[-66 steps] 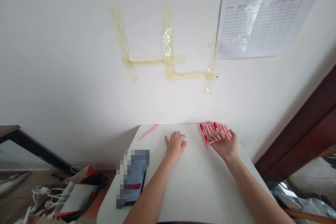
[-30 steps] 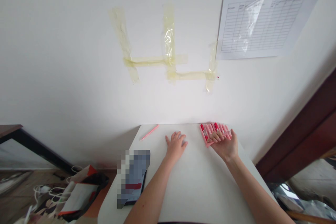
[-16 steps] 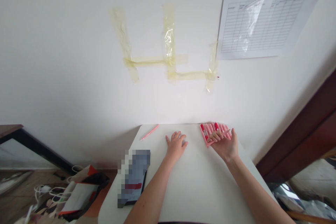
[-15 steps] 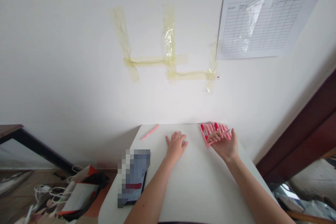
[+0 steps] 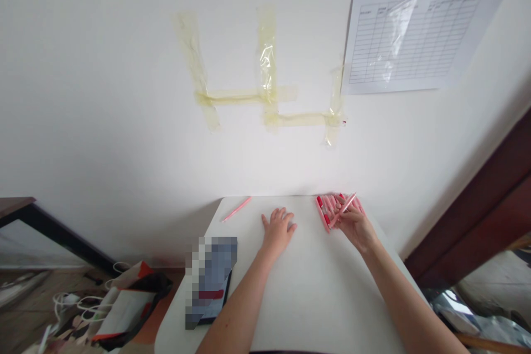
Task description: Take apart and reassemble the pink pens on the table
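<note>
My right hand [image 5: 355, 225] pinches a pink pen [image 5: 344, 209], tilted with its upper end to the right. It is over a row of pink and red pens [image 5: 326, 207] lying side by side at the table's back right, and it covers part of them. Whether a tray sits under these pens I cannot tell. My left hand [image 5: 279, 228] rests on the white table [image 5: 307, 287] with its fingers spread, holding nothing. Farther left, a single pink pen [image 5: 237, 208] lies at a slant near the table's back edge.
A phone-like device [image 5: 213, 282], partly blurred out, lies by the table's left edge. The white wall [image 5: 124, 94] rises directly behind the table, with yellowish tape [image 5: 267, 61] and a printed sheet [image 5: 410, 38] on it. Bags and cables [image 5: 124, 310] are on the floor at left.
My right hand has turned over from palm up to palm down, and the pen in it has swung to a steeper slant. My left hand has stayed in place.
</note>
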`<action>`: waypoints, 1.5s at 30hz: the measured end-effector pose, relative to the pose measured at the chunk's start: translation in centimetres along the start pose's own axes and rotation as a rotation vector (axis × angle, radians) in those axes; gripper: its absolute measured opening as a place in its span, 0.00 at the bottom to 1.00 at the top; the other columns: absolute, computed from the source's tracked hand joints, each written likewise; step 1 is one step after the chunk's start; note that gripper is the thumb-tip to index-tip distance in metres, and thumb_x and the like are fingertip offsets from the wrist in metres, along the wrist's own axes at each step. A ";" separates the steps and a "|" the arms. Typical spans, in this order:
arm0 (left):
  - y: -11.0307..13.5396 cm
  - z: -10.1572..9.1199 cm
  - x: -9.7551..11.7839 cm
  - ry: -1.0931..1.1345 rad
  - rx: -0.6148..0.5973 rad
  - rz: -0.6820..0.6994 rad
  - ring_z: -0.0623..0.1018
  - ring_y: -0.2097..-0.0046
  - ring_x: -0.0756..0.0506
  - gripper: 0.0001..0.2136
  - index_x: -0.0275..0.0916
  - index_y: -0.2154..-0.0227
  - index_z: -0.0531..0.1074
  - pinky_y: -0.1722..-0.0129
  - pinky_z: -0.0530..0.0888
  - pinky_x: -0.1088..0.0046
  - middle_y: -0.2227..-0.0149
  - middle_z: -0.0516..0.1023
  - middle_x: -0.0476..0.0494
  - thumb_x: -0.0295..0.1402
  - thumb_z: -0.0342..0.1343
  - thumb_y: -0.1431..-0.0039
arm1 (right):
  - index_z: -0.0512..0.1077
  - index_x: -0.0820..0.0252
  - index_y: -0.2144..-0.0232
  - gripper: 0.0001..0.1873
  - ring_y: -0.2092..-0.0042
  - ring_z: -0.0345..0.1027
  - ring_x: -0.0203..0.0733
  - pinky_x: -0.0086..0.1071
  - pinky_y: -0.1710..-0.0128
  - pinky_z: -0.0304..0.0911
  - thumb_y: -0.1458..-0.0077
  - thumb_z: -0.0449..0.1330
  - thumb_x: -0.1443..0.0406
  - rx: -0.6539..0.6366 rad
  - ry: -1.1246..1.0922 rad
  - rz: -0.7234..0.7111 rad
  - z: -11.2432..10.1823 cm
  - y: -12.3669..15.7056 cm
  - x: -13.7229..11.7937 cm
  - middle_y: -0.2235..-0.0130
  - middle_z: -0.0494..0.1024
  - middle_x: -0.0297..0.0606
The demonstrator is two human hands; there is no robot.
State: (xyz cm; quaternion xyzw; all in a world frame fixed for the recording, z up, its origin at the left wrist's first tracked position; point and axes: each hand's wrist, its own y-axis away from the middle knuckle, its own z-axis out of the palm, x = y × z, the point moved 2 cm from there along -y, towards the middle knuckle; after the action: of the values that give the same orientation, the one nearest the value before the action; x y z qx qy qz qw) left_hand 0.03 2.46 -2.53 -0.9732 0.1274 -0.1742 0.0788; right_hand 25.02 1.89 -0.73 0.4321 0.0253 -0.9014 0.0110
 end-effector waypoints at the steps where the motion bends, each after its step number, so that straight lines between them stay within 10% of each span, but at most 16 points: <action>1: 0.0 0.0 0.0 0.000 -0.001 -0.001 0.56 0.33 0.37 0.16 0.50 0.46 0.67 0.38 0.45 0.32 0.36 0.62 0.44 0.41 0.49 0.36 | 0.72 0.51 0.54 0.29 0.60 0.70 0.42 0.40 0.62 0.71 0.62 0.66 0.71 0.011 0.018 -0.010 -0.2 -0.1 -0.1 0.61 0.75 0.34; 12: 0.0 -0.1 0.1 -0.018 -0.018 -0.010 0.56 0.33 0.36 0.17 0.50 0.46 0.67 0.38 0.45 0.32 0.36 0.62 0.44 0.41 0.49 0.36 | 0.74 0.53 0.52 0.26 0.58 0.71 0.46 0.43 0.55 0.68 0.52 0.66 0.52 0.432 0.857 -0.516 -2.2 0.2 -2.6 0.59 0.76 0.40; 17: 0.0 -0.2 0.3 -0.026 -0.030 -0.023 0.55 0.33 0.36 0.17 0.50 0.45 0.67 0.37 0.45 0.33 0.35 0.61 0.43 0.41 0.49 0.36 | 0.74 0.53 0.52 0.20 0.63 0.69 0.44 0.41 0.59 0.65 0.41 0.55 0.52 0.332 1.271 -0.697 -1.7 0.2 -1.6 0.60 0.73 0.43; 31: -0.1 0.0 0.1 0.007 -0.012 -0.020 0.55 0.33 0.36 0.16 0.50 0.46 0.67 0.38 0.43 0.32 0.35 0.62 0.44 0.40 0.49 0.36 | 0.71 0.55 0.75 0.10 0.63 0.60 0.43 0.43 0.49 0.53 0.46 0.52 0.67 0.353 1.659 -0.685 -2.9 -2.0 1.2 0.69 0.66 0.38; 45: -0.1 0.1 0.1 0.002 0.006 -0.006 0.56 0.33 0.37 0.16 0.50 0.47 0.67 0.39 0.45 0.31 0.36 0.63 0.44 0.40 0.49 0.36 | 0.76 0.56 0.64 0.10 0.55 0.61 0.46 0.42 0.53 0.52 0.42 0.55 0.63 0.411 1.868 -0.683 -1.6 -0.8 0.8 0.61 0.71 0.42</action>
State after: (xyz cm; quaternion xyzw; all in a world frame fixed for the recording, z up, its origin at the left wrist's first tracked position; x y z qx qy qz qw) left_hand 0.13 2.53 -2.58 -0.9732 0.1243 -0.1756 0.0812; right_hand 25.71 2.80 -2.34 0.9269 -0.0096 -0.1450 -0.3460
